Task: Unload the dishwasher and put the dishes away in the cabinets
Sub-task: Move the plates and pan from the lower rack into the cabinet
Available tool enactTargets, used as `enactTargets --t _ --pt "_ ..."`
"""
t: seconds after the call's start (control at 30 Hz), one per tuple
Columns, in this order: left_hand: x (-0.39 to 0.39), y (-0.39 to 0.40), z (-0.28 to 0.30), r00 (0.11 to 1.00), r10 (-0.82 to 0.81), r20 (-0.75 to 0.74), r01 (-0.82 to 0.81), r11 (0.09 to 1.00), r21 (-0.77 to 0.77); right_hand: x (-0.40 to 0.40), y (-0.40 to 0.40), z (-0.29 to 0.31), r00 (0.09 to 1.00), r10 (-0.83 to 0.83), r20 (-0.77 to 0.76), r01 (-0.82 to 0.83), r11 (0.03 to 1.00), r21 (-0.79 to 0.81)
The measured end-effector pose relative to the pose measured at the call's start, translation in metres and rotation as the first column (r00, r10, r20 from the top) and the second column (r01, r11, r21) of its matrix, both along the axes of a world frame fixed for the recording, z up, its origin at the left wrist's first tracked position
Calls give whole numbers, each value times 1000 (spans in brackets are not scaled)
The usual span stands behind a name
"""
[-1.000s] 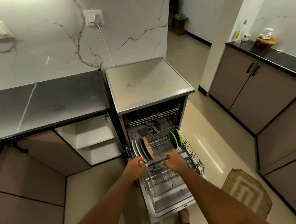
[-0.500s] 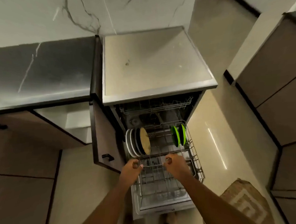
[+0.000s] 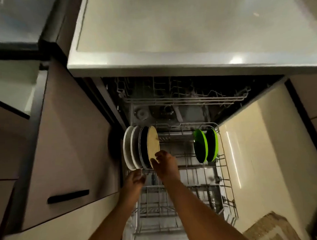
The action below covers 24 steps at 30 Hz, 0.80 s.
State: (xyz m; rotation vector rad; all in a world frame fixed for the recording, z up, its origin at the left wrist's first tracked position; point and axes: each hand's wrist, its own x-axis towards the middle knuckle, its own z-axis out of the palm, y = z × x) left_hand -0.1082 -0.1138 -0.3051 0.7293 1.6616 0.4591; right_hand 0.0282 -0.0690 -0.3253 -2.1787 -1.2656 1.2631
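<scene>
Your right hand (image 3: 165, 167) is closing on the near lower rim of the tan plate (image 3: 153, 144), thumb on the face that looks right and fingertips at the edge; whether the fingers have wrapped behind the rim yet you cannot tell from this view. Your left hand (image 3: 135, 180) sits just below the plate stack with fingers loosely curled, holding nothing that shows, at the front of the lower rack (image 3: 226, 171).

The tan plate stands on edge at the left side of the pulled-out rack, rightmost in a tight row with a dark plate (image 3: 145, 147) and two white plates (image 3: 129, 147) just to its left. Two green plates (image 3: 200, 145) stand well apart at the right side.

To do this step well, get your fingers fully behind the rim before you lift, so the pinch is across the plate's thickness rather than on the edge alone. Lift straight up along the tines; tilting it left would knock the dark plate. Bring your left hand under the rim as soon as it clears, since a one-handed pinch on a possibly wet plate can slip.

The plate's flat faces point left and right across the rack; its rim runs front to back and up, nearly upright, perhaps leaning slightly left.
</scene>
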Motion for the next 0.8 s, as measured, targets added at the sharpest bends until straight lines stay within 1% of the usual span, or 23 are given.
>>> enactTargets --t 0.1,0.23,0.27,0.37,0.47,0.57,0.6,0.63,0.7,0.77,0.8 --pt "-10 -1 -35 998 28 53 -26 999 -47 -11 27 -41 991 66 117 -72 996 49" --pt "-18 -3 -54 986 138 92 -128 987 -101 -26 49 -68 974 156 162 -159 987 10" --pt "-21 -4 -54 984 148 99 -136 983 -122 -29 51 -71 973 152 175 -154 988 -2" --pt "-26 -3 -49 982 152 116 -131 977 -168 -31 53 -75 980 58 193 -63 998 20" --pt "-28 0 -41 982 136 133 -113 979 -170 -29 43 -63 968 -5 250 -25 993 118" --pt "-27 4 -34 975 143 168 -116 980 -160 -24 27 -38 976 -89 200 33 963 266" --pt "-25 6 -31 969 144 200 -112 980 -165 -20 21 -27 980 -104 170 52 957 287" --pt "-23 7 -28 962 144 231 -106 980 -170 -14 14 -17 983 -101 152 54 956 289" --pt "-18 8 -23 944 173 280 -127 977 -173 -4 -3 1 984 -69 164 20 960 281" --pt "-12 9 -18 909 253 332 -198 962 -190 4 -24 17 983 -31 183 -23 959 283" --pt "-10 10 -17 885 293 362 -228 951 -210 4 -37 23 977 13 214 -78 952 298"
